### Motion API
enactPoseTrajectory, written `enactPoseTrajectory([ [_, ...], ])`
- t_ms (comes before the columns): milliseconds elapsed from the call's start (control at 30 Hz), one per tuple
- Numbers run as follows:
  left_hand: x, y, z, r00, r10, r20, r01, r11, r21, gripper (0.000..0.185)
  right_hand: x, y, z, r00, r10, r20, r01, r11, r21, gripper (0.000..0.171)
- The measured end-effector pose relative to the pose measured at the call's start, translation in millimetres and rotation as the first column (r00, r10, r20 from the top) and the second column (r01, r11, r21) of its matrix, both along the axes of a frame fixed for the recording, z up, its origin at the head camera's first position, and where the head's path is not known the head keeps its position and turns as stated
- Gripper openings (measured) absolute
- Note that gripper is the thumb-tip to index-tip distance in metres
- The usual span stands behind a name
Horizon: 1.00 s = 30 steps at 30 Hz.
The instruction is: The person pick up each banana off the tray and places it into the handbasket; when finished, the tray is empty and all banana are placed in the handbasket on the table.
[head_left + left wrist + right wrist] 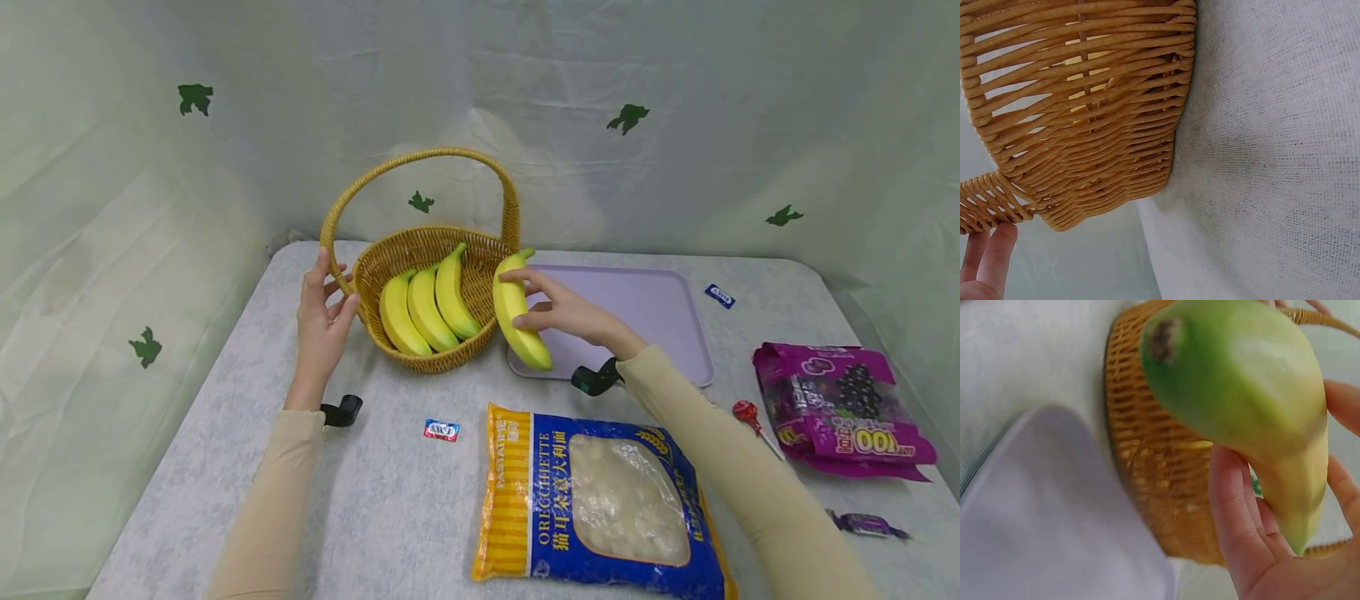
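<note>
A wicker basket [431,363] with a tall arched handle stands toward the back of the table, and several bananas [427,312] lie side by side in it. At the basket's left side, my left hand [321,321] grips the lower end of the handle; the left wrist view shows its fingers [997,256] against the weave. My right hand [562,310] holds another banana [517,321] between thumb and fingers, just beside the basket's right rim and over the tray's left edge. In the right wrist view this banana [1254,381] hides part of the basket.
A lilac tray [645,321] lies right of the basket. Nearer are a blue-and-yellow pasta bag [600,500] and a small red-and-blue wrapped candy [442,430]. On the right are a purple candy bag [840,408], a lollipop [746,412], a blue candy [720,296] and a purple candy [868,524].
</note>
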State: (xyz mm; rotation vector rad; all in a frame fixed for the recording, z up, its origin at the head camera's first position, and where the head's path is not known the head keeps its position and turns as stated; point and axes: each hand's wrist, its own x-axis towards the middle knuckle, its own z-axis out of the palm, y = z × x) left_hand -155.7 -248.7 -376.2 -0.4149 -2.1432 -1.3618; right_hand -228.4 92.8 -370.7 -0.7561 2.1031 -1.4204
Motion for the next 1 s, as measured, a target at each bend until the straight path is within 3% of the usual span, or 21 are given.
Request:
enactPoseTrajectory([
  [200,-0.1,-0.8,0.0,1.000,-0.002,0.006,0.002,1.000,0.007,0.074,0.7,-19.2,6.1,0.998,0.061,-0.030,-0.061,0.998,0.011,0.065],
  [367,-8.9,-7.8,-12.6,1.000,-0.004,0.003,0.004,1.000,0.012,0.073,-6.1,-34.6,7.9,0.994,0.081,-0.066,-0.081,0.997,0.009,0.066],
  [433,-9.2,-8.3,-13.2,1.000,-0.008,-0.004,0.008,1.000,0.012,0.074,-9.4,-40.4,8.6,0.995,0.076,-0.064,-0.076,0.997,-0.001,0.067],
  [600,0.0,-1.0,-0.4,1.000,-0.009,-0.013,0.009,1.000,-0.002,0.075,-22.1,-53.2,9.5,0.998,0.044,-0.048,-0.045,0.999,-0.014,0.067],
  [867,0.4,-0.5,-0.1,1.000,0.002,-0.022,-0.002,1.000,-0.017,0.075,-43.7,-70.3,13.0,0.997,-0.021,-0.079,0.022,1.000,0.001,0.062],
  [1000,0.9,-0.2,-0.3,1.000,0.003,-0.028,-0.003,1.000,-0.015,0.076,-48.8,-78.4,14.3,0.994,-0.046,-0.101,0.052,0.997,0.058,0.060],
])
